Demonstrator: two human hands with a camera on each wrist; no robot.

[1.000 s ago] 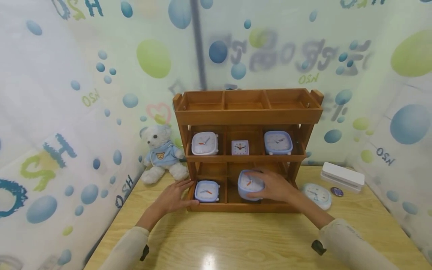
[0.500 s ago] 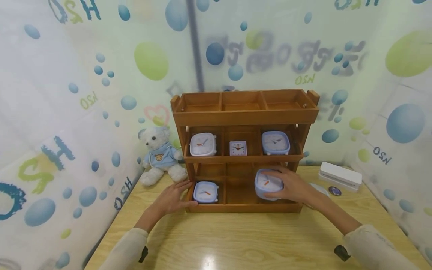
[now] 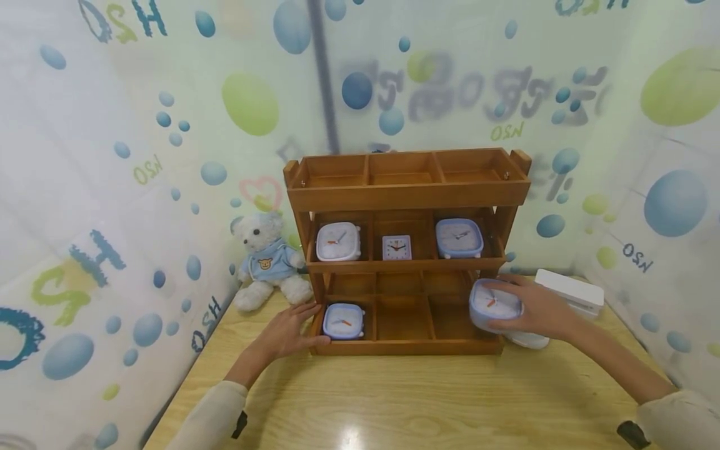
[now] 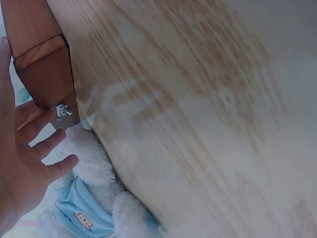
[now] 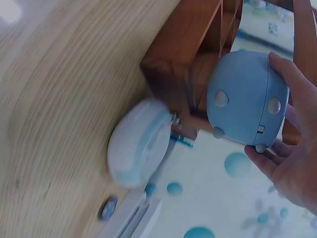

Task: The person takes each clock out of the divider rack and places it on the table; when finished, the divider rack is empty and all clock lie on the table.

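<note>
Clock [image 3: 490,307] with blue casing is gripped between thumb and fingers of the right hand [image 3: 541,306], above the table [image 3: 427,400] and at the right end of the wooden rack [image 3: 407,197]; contact with the rack cannot be judged. A paler clock [image 5: 136,145] is seen on the table, just beside the rack. The rack's left end is touched by the left hand [image 3: 285,331], fingers spread. Another blue-rimmed clock [image 3: 344,321] is held at the rack's lower left.

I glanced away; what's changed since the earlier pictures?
The right hand, holding a blue clock, moved right, from the bottom middle compartment of the shelf to its right end. The left hand stayed at the shelf's left end; the four shelved clocks stayed put.
</note>
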